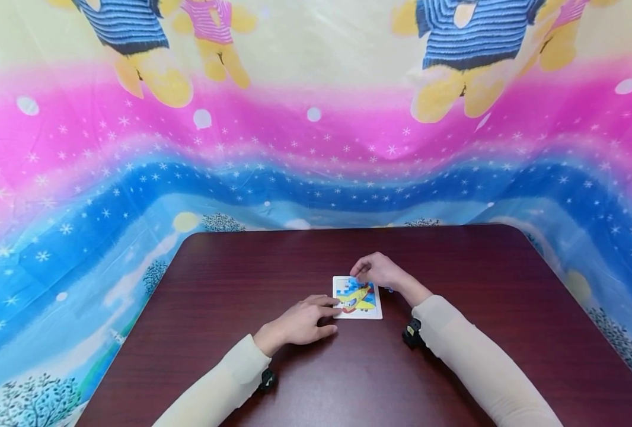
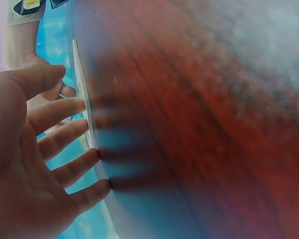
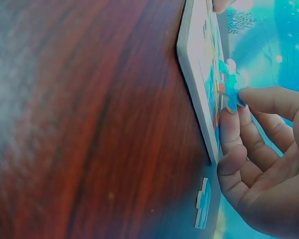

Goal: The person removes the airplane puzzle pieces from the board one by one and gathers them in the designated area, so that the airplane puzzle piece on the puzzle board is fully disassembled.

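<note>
Head view downward, wrist views close, low, seemingly sharing the board (image 1: pixel 360 316)

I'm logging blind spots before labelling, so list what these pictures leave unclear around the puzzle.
Held piece, head view: shape too small, obscured by the right hand.
Loose piece, head view: mostly hidden behind that hand.
Picture on the board, left wrist view: seen edge-on.
Left hand, right wrist view: mostly cut off by the top edge.

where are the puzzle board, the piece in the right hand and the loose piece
puzzle board (image 1: pixel 358 316), head view, on its near white rim
held piece (image 3: pixel 230 89), right wrist view, on its blue middle
loose piece (image 3: pixel 204 204), right wrist view, on its light blue face
</note>
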Action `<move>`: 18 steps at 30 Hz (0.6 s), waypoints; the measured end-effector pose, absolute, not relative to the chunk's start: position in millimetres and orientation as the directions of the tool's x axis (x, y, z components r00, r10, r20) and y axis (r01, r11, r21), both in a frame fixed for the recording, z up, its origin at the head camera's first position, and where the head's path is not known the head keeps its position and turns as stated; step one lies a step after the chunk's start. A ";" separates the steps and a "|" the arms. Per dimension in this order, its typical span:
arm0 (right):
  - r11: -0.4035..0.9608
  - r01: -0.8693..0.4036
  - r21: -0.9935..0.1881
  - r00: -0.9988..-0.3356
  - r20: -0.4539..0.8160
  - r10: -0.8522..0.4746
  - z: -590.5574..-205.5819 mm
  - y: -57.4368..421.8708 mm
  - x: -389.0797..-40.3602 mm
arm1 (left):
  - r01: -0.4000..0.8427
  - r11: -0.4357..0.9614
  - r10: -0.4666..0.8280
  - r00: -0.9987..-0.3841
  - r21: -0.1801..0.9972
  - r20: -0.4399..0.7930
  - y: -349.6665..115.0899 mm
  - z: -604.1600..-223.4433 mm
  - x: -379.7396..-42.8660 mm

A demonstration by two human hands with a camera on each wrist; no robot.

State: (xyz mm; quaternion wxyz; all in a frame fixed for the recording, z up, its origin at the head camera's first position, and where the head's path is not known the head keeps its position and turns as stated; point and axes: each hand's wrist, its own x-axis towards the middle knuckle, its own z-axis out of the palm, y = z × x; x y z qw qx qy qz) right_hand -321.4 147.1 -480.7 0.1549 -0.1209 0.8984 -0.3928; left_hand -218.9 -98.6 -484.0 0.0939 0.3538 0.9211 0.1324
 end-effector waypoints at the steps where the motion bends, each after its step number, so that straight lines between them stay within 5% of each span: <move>1: 0.663 -0.096 -0.742 -0.922 -0.184 -0.339 -480.4 147.0 -321.2 | 0.625 0.716 0.675 -0.733 0.310 -0.082 -98.5 -484.0 -219.1; 18: 0.632 -0.071 -0.772 -0.923 -0.190 -0.335 -482.7 150.7 -321.2 | 0.679 0.665 0.724 -0.689 0.311 -0.043 -85.0 -482.0 -221.4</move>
